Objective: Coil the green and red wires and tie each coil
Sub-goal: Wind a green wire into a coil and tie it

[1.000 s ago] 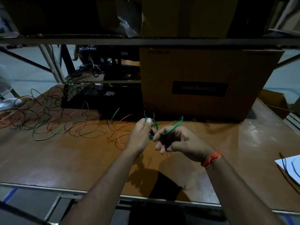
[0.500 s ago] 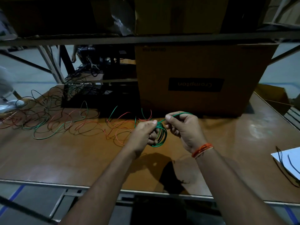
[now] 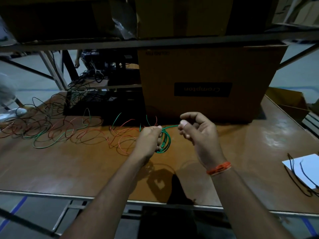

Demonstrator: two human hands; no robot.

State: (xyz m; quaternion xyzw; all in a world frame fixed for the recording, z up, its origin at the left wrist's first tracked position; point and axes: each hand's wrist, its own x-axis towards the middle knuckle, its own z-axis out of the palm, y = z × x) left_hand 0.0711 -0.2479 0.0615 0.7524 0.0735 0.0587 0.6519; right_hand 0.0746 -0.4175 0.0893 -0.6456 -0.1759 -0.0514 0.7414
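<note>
Green coil (image 3: 164,143) held above the surface at centre, left hand (image 3: 149,139) fingers curled around it, right hand (image 3: 195,130) pinching its tail at 3 o'clock: recommend steady tension while cinching the tie.

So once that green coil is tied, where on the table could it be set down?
Bare tabletop runs along the near edge, in front of the loose red and green wires. Another free patch lies between the right hand and the white paper. The far left is crowded with tangled wire; the Crompton box blocks the back.
</note>
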